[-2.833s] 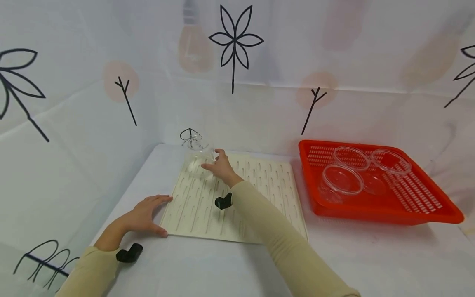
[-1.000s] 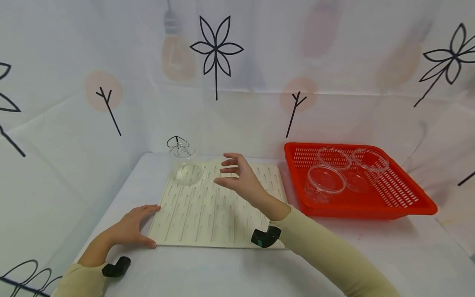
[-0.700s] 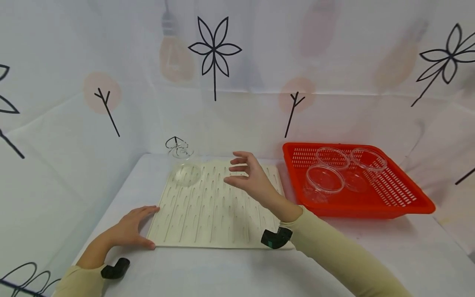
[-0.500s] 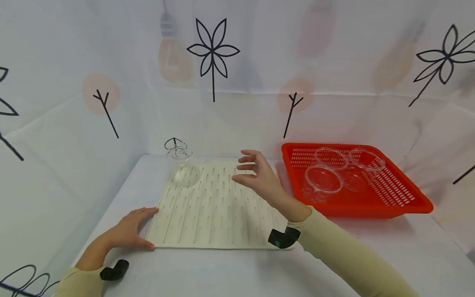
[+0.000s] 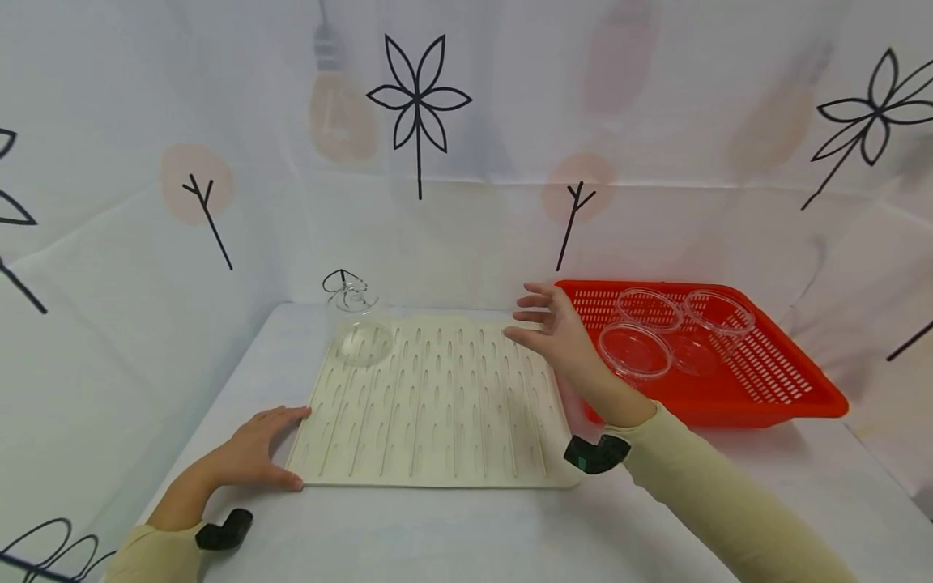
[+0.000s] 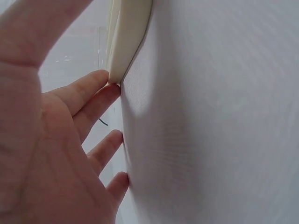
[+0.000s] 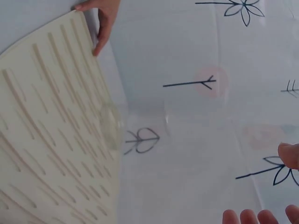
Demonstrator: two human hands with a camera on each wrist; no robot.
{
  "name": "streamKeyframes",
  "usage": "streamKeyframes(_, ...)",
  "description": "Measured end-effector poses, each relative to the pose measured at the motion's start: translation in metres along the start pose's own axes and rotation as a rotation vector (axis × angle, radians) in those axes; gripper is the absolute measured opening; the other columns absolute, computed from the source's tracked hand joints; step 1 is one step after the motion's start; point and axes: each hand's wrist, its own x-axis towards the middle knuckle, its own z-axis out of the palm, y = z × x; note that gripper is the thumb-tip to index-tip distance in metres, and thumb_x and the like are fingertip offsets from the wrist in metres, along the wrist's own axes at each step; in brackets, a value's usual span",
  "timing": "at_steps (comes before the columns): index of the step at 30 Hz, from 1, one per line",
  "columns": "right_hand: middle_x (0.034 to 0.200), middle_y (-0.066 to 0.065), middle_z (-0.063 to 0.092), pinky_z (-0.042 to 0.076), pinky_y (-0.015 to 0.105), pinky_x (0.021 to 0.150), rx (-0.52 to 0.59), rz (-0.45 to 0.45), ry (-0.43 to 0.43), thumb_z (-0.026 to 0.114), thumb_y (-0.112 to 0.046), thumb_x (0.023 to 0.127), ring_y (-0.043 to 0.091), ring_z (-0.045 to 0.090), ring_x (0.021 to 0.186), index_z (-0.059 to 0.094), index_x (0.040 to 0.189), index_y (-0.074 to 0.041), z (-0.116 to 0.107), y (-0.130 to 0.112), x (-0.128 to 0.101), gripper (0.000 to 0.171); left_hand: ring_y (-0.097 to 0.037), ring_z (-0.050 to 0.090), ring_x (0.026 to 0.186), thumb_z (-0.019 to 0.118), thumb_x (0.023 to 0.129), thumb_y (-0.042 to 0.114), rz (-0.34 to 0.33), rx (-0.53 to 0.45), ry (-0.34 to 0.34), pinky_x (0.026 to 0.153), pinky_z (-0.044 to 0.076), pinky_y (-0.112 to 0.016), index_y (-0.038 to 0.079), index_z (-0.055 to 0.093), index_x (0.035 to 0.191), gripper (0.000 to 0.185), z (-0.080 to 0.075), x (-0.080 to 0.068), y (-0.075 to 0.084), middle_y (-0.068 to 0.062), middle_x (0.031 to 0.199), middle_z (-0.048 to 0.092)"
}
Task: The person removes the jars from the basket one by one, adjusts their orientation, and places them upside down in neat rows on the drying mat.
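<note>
Though gripping nothing, right fingers [image 5: 534, 301]: spread and relaxed, centre-right of the head view.
Right hand [image 5: 560, 334]: over the mat's upper-right corner, just beside the nearest clear dish [image 5: 634, 351], not touching it.
Left fingers [image 6: 91, 93]: straight, flat on the tabletop [image 5: 437, 526], touching the mat's lower-left corner.
Mat [image 5: 437, 401]: cream, ribbed, centre frame; lone clear dish [image 5: 362, 342] at its upper-left corner.
Basket [image 5: 794, 397]: red, right of centre, more clear dishes inside.
Doing it well: keep the left palm steadying the mat; take the near dish by its rim, thumb opposite fingers; grip lightly, as for thin, probably flexible plastic.
</note>
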Motion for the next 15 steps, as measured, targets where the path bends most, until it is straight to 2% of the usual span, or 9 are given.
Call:
streamKeyframes(8, 0.129, 0.012, 0.044, 0.05, 0.025, 0.081, -0.084, 0.032, 0.096, 0.07, -0.023, 0.084, 0.028, 0.046, 0.117, 0.031, 0.138, -0.011, -0.035, 0.006, -0.004, 0.067, -0.05, 0.034, 0.12, 0.084, 0.055, 0.052, 0.015, -0.002, 0.005, 0.092, 0.028, -0.065, 0.001, 0.045, 0.133, 0.101, -0.001, -0.001, 0.0, -0.023, 0.132, 0.045)
streamKeyframes(15, 0.131, 0.012, 0.041, 0.049, 0.022, 0.078, -0.132, 0.085, 0.172, 0.068, -0.026, 0.086, 0.029, 0.042, 0.118, 0.027, 0.141, -0.011, -0.061, 0.004, -0.009, 0.071, -0.051, 0.033, 0.12, 0.084, 0.056, 0.051, 0.025, -0.028, 0.016, 0.092, 0.027, -0.066, 0.0, 0.045, 0.133, 0.1, 0.0, -0.001, -0.001, -0.024, 0.132, 0.045)
